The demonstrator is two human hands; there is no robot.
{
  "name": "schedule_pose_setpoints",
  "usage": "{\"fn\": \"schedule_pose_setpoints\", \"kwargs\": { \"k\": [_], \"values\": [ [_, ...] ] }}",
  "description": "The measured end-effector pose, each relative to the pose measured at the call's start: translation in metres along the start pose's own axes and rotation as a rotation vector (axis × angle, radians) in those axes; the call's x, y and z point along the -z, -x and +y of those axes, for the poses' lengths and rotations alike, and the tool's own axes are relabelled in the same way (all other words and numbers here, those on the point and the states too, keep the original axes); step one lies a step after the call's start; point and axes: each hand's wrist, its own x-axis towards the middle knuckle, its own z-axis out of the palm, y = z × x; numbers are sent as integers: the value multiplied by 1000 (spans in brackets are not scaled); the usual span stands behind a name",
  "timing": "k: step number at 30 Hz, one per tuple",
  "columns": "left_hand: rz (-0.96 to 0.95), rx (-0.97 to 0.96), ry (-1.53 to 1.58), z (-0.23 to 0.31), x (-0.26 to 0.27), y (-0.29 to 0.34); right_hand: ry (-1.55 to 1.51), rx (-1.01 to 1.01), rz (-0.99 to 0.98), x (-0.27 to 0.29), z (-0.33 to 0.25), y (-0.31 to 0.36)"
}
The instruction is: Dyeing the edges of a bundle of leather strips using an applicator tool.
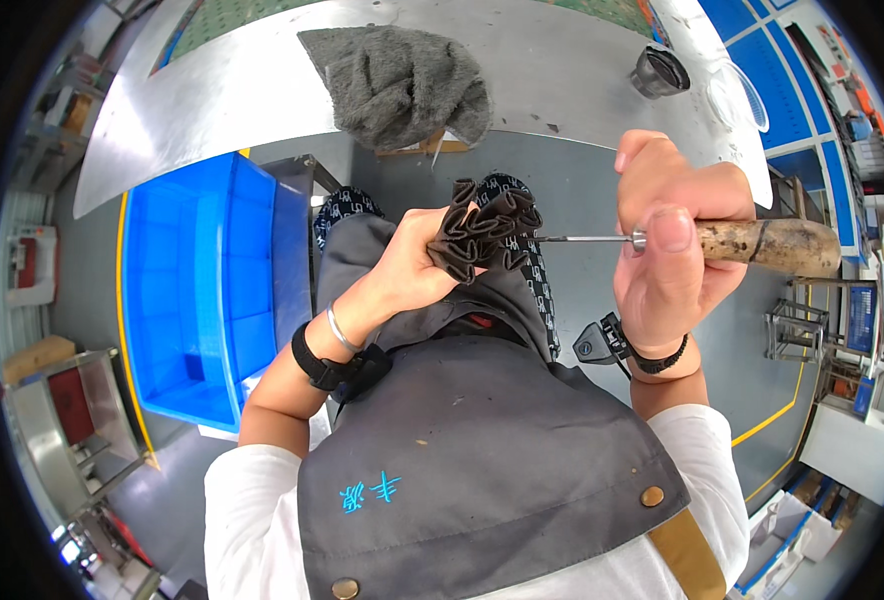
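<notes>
My left hand (414, 262) is closed round a dark brown, folded piece (482, 232) with many wavy pleats; its exact kind I cannot make out. In my right hand (674, 240) is an awl (784, 245) with a worn wooden handle and a thin metal shaft. The thumb lies along the handle near the ferrule. The shaft points left and its far end meets the right side of the pleated piece; whether the tip is inside it is hidden. Both hands are above my lap, in front of the table edge.
A metal table (212, 125) curves across the front, bearing a crumpled grey cloth (402, 85) that overhangs its edge. At its right stand a small black cup-shaped part (659, 72) and a clear plastic container (737, 95). A blue bin (177, 300) is to my left.
</notes>
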Motion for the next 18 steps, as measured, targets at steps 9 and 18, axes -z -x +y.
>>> {"fn": "schedule_pose_setpoints", "kwargs": {
  "k": [9, 18],
  "values": [
    [96, 10, -28, 0, 1, 0, -38, -13, 23, -5, 6, 3],
    [98, -58, -25, -3, -1, 0, 275, 10, -151, -12, -8, 4]
  ]
}}
